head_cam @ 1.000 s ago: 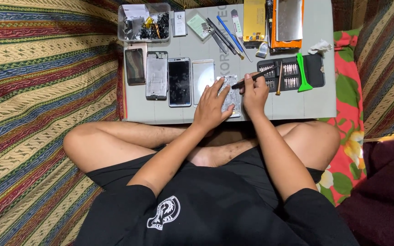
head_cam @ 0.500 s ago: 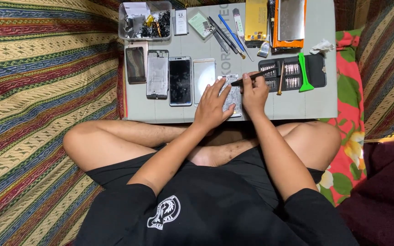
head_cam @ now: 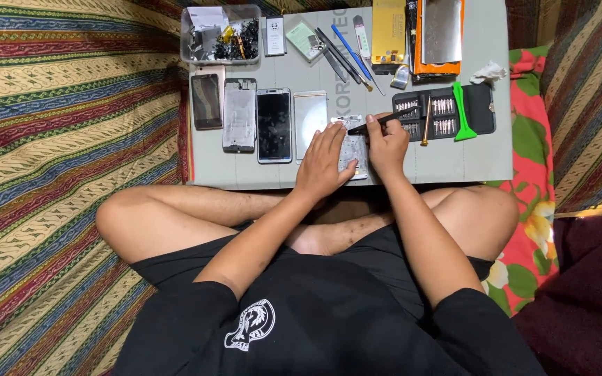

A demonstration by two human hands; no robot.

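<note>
An opened phone body (head_cam: 351,145) lies on the grey work mat (head_cam: 454,157) at its near edge. My left hand (head_cam: 323,161) rests flat on the phone's left side and holds it down. My right hand (head_cam: 387,144) grips a thin dark screwdriver (head_cam: 379,122), its tip pointing left onto the top of the phone. Just right of that hand lies a black bit case (head_cam: 447,113) with rows of bits, a wooden-handled tool (head_cam: 426,120) and a green pry tool (head_cam: 461,110) across it.
Left of the hands lie several phone parts in a row: a dark phone (head_cam: 206,102), a metal frame (head_cam: 239,115), a black screen (head_cam: 274,125), a white panel (head_cam: 310,117). A clear box (head_cam: 220,33) of small parts, tweezers and blue tool (head_cam: 348,52), and yellow and orange items sit at the far edge.
Both hands stay on the phone; the screwdriver has barely shifted. The view has drifted slightly.
</note>
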